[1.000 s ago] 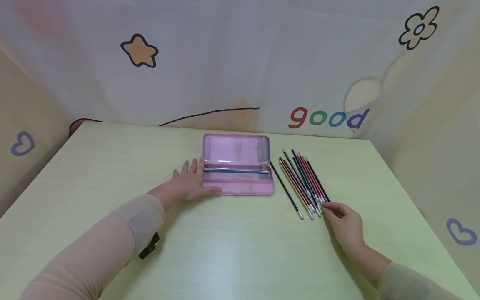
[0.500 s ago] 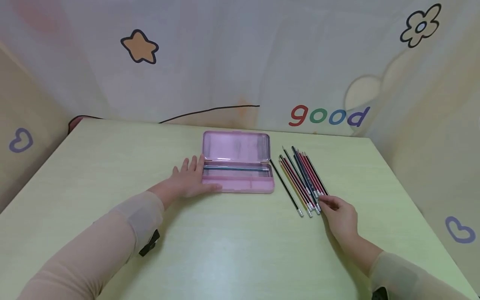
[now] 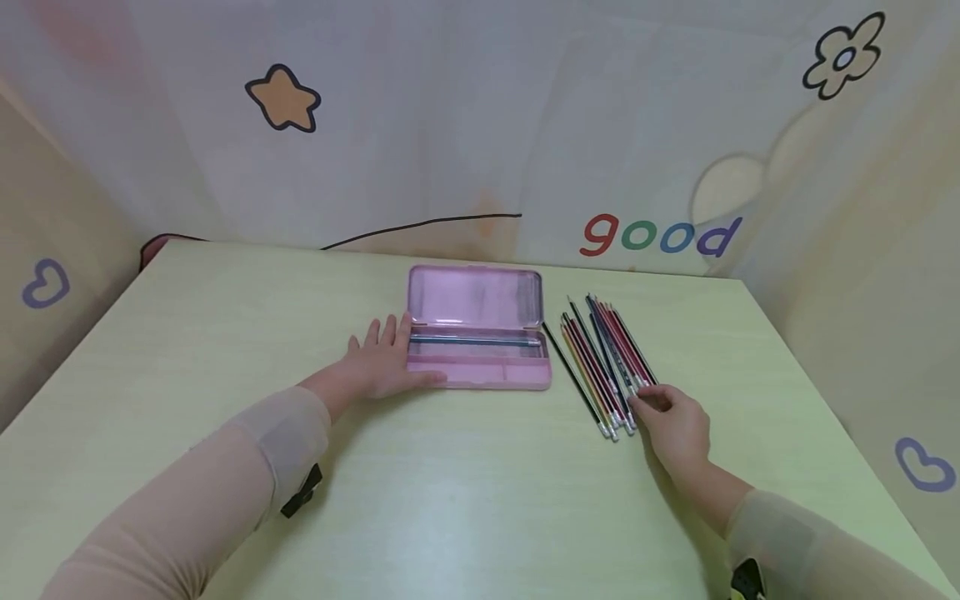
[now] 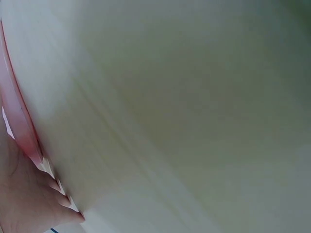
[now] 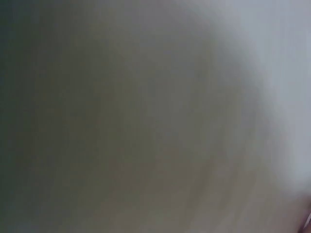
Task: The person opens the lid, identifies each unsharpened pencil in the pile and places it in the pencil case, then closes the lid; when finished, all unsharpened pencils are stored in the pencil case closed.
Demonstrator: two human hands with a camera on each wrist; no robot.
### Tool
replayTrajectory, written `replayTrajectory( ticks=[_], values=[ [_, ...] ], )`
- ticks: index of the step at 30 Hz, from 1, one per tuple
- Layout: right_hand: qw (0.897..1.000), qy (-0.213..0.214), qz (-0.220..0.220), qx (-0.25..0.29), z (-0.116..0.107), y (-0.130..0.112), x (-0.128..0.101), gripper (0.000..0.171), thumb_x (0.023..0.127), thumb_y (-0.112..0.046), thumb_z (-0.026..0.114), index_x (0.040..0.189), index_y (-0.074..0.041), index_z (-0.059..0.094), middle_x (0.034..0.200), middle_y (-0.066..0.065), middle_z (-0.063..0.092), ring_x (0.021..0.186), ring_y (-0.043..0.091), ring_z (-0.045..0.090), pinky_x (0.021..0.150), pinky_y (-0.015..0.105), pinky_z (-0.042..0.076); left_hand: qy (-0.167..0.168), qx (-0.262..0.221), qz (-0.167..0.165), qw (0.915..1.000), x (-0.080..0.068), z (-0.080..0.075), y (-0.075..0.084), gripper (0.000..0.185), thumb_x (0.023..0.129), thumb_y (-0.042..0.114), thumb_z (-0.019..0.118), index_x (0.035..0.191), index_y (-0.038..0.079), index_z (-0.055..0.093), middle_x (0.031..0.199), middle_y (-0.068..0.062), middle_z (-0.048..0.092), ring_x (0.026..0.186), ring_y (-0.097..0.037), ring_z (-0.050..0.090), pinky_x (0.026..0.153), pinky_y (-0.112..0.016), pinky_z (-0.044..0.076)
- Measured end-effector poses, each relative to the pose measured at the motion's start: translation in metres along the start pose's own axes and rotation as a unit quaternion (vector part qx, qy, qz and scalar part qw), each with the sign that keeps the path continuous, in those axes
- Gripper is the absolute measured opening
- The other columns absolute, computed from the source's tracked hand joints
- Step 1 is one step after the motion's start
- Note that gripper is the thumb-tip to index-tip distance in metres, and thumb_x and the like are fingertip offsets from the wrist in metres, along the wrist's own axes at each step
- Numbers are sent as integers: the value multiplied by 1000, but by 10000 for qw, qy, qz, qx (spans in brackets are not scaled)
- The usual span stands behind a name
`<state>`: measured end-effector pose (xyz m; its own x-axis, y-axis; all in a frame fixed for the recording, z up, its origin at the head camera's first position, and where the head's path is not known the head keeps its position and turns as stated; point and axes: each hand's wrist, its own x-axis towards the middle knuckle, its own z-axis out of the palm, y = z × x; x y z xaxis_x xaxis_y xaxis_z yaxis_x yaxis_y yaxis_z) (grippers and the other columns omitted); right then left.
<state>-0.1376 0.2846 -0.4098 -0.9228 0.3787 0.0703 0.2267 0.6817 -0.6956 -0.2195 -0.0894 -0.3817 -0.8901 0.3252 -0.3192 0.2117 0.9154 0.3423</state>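
— Left hand [image 3: 382, 367]?
— Flat on the bench [image 3: 465, 500], fingers straight, grip slack and holding nothing. Pressed against the short end of the pink pencil case [image 3: 476, 340], thumb along its near edge. Seen in the left wrist view only as a sliver of pink rim [image 4: 19, 121] beside the palm.

— Case itself?
— Lying open just off the fingertips, lid folded back toward the wall. One pencil inside [image 3: 474, 341], lengthwise in the tray.

— Right hand [image 3: 672, 421]?
— Down on the bench at the eraser ends of the pencil bunch [image 3: 603, 362]. Fingers curled at those ends; whether pinching one pencil or only touching the ends, cannot tell. Right wrist view too blurred to help.

— Bunch laid how?
— Fanned away from that grip, tips pointing to the wall, packed side by side and touching. One dark pencil [image 3: 572, 372] lying slightly apart, on the side nearest the case.

— Doing it well, then?
— Probably best to single out one pencil at the outer edge of the fan, pinch close behind the ferrule, and lift straight before swinging over. Otherwise likely to drag neighbours along or scatter the fan. Worth keeping steady pressure on the case end so no sliding when a pencil drops in. Better laid parallel to the one already in the tray.
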Motion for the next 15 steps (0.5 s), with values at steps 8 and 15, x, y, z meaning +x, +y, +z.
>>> replayTrajectory(
  ticks=[8, 15],
  values=[
    [9973, 26, 521, 519, -13, 1, 2, 30, 90, -26, 62, 111, -4, 63, 102, 11, 62, 86, 16, 54, 63, 18, 43, 94, -52, 21, 9999, 0, 0, 1, 114, 77, 77, 43, 148, 4, -8, 153, -23, -3, 138, -44, -6, 105, -63, 2],
    [9824, 364, 862, 1617, -38, 1, 6, 30, 87, -24, 67, 108, -4, 64, 82, -15, 62, 73, -4, 56, 62, 11, 45, 41, -8, -39, 10000, 2, 2, -2, 114, 78, 77, 43, 148, 5, -10, 153, -22, -4, 138, -43, -7, 105, -63, 2]
  ],
)
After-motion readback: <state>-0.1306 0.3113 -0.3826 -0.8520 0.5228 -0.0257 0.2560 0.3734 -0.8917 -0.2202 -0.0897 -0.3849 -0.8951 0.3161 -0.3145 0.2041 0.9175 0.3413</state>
